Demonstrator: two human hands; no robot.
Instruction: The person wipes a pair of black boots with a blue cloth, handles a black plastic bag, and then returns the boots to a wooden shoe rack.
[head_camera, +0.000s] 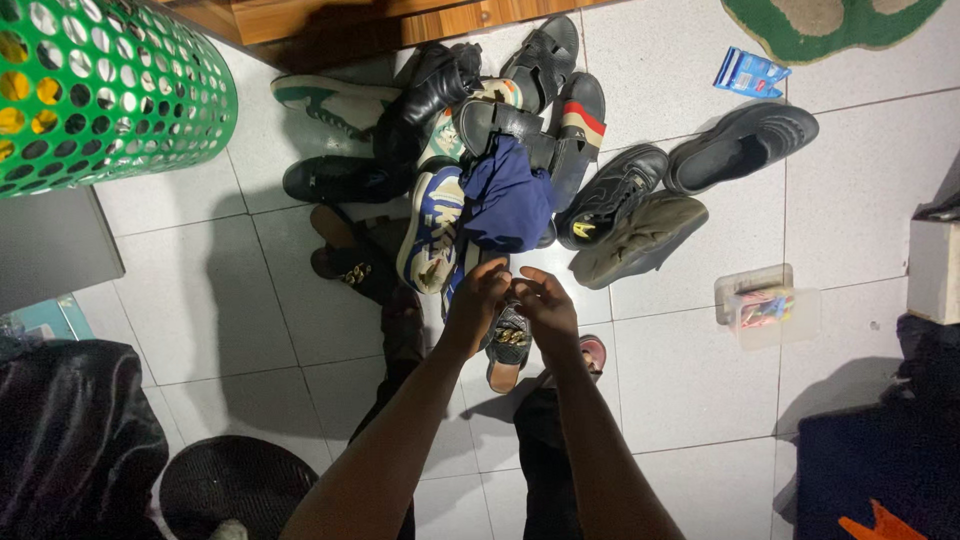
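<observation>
Left hand (480, 295) and right hand (540, 300) meet above a chain-trimmed sandal (508, 345) on the tiled floor (690, 380); grip of each: fingers curled, held object too small to tell; navy cloth (505, 200) just beyond, on the shoe pile (600, 200).

cloth (508, 203) on shoe pile (520, 150), basket (100, 90) left

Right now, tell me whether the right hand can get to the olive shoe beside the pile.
Probably yes. The right hand is at the pile's near edge, and the olive shoe lies just beyond it on bare tile, with nothing on top or between them.
</observation>
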